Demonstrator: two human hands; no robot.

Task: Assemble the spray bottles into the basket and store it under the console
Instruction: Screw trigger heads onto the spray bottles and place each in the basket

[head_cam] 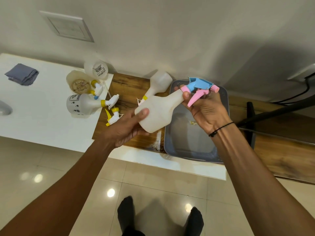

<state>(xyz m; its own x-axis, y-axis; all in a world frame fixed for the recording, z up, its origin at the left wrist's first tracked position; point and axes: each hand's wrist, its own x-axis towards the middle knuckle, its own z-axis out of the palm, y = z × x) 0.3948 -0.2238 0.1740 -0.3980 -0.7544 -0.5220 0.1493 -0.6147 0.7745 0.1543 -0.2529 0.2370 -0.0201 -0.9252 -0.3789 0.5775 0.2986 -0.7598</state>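
Now your left hand (127, 127) cups the base of the white bottle (156, 111), thumb pressed flat on its side, fingers curled underneath. Your right hand (207, 108) pinches the neck end, thumb and fingers wrapped around the pink-and-blue spray head (198, 88), which sits at the bottle's mouth; whether it's fully screwed down, you can't tell from here. The bottle lies tilted across both hands, above the left rim of the grey basket (196, 147), which sits on the wooden console top (129, 86). Just behind the held bottle, another white bottle (157, 85) lies on the wood with a yellow collar at its neck. Further left, on the white surface (42, 120), three more bottles cluster: a labelled one on its side (81, 104) with a yellow-and-white sprayer fitted, and two (77, 82) showing their round bases. A loose yellow-and-white spray head (113, 116) lies beside your left wrist. A folded grey cloth (23, 76) rests far left. Your socked feet (127, 217) stand on the tiled floor (153, 184).
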